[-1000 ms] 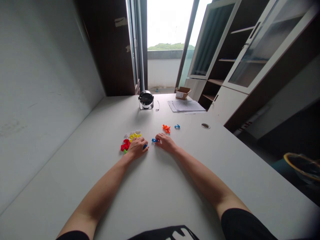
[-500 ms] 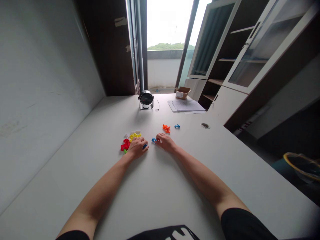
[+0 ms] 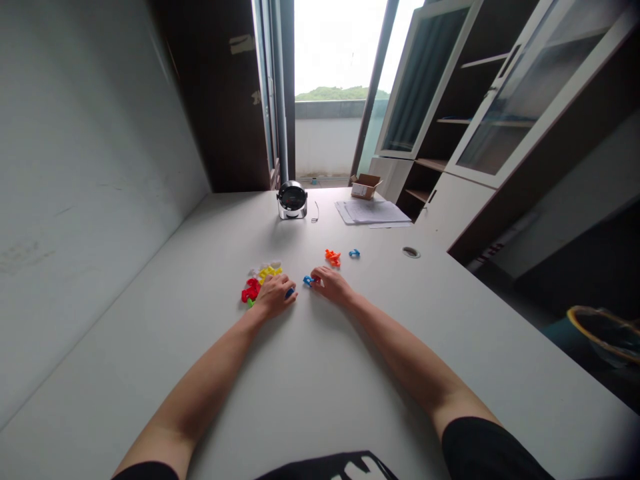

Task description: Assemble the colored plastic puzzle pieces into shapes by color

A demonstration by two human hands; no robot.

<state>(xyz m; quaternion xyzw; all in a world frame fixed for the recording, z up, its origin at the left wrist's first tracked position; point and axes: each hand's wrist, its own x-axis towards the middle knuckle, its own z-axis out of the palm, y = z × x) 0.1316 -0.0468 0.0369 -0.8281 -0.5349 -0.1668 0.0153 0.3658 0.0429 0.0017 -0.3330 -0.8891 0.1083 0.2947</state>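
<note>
Beside a loose pile of small plastic pieces, my left hand (image 3: 274, 294) is curled low over the table, with a dark blue piece (image 3: 290, 292) showing at its fingers. Around that hand lie red pieces (image 3: 251, 291), yellow pieces (image 3: 270, 271), whitish pieces (image 3: 253, 272) and a bit of green (image 3: 251, 303). My right hand (image 3: 330, 284) pinches a small light blue plastic piece (image 3: 307, 281) at the table top. Just beyond it is a cluster of orange pieces (image 3: 333, 257), and another blue piece (image 3: 355, 253) lies to their right. The pieces' exact kind is too small to tell.
On the white table (image 3: 310, 387) stand a round black device on a bracket (image 3: 292, 199) and an open cardboard box (image 3: 366, 186). Papers (image 3: 377, 211) lie before the box. A cable hole (image 3: 411, 252) is at the right; a wall (image 3: 90, 200) borders the left.
</note>
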